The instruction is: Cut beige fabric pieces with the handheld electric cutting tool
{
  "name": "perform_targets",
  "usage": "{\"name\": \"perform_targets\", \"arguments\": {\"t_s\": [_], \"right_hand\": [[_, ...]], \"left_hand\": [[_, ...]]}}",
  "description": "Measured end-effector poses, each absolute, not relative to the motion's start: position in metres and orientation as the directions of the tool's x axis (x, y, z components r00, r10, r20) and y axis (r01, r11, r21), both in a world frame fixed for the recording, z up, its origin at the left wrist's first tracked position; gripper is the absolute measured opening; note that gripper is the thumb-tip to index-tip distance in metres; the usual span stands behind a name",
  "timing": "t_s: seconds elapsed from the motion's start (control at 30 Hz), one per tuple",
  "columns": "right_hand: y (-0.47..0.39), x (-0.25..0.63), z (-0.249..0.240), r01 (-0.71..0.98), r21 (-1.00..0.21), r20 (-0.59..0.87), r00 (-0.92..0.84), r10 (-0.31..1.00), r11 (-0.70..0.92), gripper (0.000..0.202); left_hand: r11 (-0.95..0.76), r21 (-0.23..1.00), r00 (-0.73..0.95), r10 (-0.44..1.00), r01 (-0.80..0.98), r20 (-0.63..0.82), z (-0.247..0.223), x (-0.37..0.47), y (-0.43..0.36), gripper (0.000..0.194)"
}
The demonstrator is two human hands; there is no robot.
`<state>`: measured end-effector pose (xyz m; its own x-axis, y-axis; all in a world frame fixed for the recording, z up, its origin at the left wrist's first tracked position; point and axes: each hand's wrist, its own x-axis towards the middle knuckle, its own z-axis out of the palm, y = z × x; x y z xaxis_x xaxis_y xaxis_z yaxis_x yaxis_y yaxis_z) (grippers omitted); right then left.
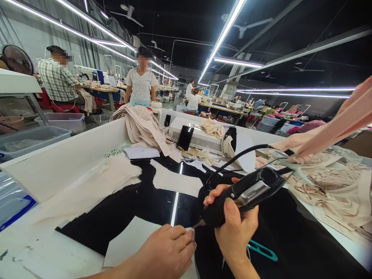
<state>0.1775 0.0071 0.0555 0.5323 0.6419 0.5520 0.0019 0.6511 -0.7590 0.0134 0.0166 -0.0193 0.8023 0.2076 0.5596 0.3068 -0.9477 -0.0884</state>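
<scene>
My right hand (236, 228) is wrapped round a black corded handheld tool (244, 195). Its narrow tip points down and left, close to the fingertips of my left hand (167, 250). Those fingers are curled together at the edge of a white flat cut piece (128, 240) lying on the black work surface (162, 209); the left thumb is hidden. A cream cut piece (177, 181) rests farther back. Beside my right wrist lies a teal-handled tool (263, 250), partly covered by the hand.
Layered cream fabric (99, 182) lies at left, draped strips (142, 126) behind it. A vented white machine (200, 135) and a phone (185, 137) stand at the back. Fabric heaps (334, 174) fill the right; a pink strip (334, 124) hangs there. A person (142, 87) stands beyond the rim.
</scene>
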Motion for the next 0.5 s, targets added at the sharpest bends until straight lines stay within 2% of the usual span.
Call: {"name": "perform_targets", "arguments": {"t_s": [0.13, 0.5], "right_hand": [[0.0075, 0.1760, 0.0540, 0.003, -0.773, 0.539, 0.530, 0.654, 0.634, 0.035], [0.0093, 0.1700, 0.0568, -0.040, -0.764, 0.529, 0.534, 0.660, 0.644, 0.033]], "left_hand": [[-0.949, -0.092, 0.829, 0.215, 0.303, 0.516, -0.0185, 0.0130, 0.0166, 0.014], [-0.948, -0.118, 0.829, 0.194, 0.297, 0.525, -0.0139, 0.0132, 0.0176, 0.015]]}}
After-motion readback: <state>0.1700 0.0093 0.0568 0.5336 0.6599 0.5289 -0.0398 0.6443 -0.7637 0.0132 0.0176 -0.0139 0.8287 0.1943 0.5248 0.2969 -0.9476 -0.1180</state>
